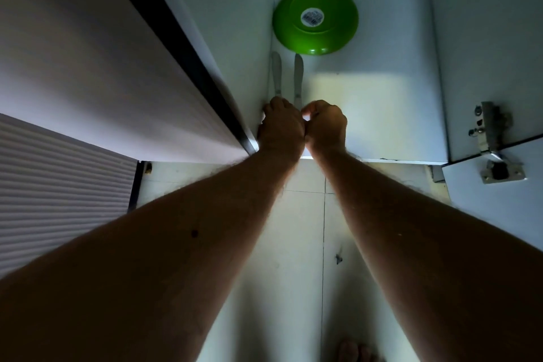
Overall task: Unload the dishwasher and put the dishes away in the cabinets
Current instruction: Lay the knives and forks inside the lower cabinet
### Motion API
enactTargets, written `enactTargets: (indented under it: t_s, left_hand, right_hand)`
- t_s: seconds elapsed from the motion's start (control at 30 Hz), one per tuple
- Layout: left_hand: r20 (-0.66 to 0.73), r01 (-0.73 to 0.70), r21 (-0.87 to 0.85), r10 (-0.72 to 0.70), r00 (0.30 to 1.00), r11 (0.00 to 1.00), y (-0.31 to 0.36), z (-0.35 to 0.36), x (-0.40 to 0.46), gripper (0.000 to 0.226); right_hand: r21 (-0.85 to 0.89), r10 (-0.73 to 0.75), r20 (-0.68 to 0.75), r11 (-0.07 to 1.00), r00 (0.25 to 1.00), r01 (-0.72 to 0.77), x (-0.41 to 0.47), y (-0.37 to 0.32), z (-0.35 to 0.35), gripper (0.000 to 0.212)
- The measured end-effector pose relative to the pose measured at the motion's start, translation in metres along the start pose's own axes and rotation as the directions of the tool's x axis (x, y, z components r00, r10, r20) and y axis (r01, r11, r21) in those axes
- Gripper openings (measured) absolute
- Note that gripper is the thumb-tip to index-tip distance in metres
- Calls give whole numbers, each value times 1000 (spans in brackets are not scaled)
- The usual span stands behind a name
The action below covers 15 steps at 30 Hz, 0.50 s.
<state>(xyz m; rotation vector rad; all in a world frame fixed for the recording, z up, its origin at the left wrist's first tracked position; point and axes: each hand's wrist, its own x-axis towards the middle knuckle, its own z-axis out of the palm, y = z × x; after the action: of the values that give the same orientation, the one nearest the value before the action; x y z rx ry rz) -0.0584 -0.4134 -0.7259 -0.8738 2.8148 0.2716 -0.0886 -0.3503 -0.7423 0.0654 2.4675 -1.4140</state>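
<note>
Two silver table knives lie side by side on the white cabinet floor (367,114), blades pointing to the back. My left hand (280,126) covers the handle end of the left knife (276,73), fingers curled over it. My right hand (324,125) sits beside it, its curled thumb and forefinger pinching the handle end of the right knife (298,76). The two hands touch each other. A green plate (316,19) lies upside down at the back of the cabinet, just beyond the knife tips, with a label on its underside.
The cabinet's left door (102,67) stands open close against my left hand. The right door (496,209) is open too, with a metal hinge (489,138) on its inner face. Pale floor tiles (293,258) and my bare toes (357,350) show below.
</note>
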Motion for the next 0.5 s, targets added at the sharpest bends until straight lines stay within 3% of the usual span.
enactTargets:
  t_s: [0.13, 0.27, 0.33, 0.5]
  left_hand:
    - [-54, -71, -108, 65, 996, 992, -5, 1, -1, 56]
    - [-195, -200, -133, 172, 966, 971, -13, -1, -9, 55]
    - [-198, -236, -178, 200, 960, 955, -17, -6, -20, 54]
    - [-199, -291, -299, 239, 950, 909, -25, -43, -49, 57]
  right_hand:
    - [-127, -75, 24, 989, 997, 78, 2, 3, -6, 9]
    - [-215, -21, 106, 976, 994, 43, 5, -6, -17, 26]
    - [-231, 10, 120, 973, 993, 18, -5, -8, -26, 31]
    - [-376, -149, 117, 908, 982, 182, -57, -17, -68, 30]
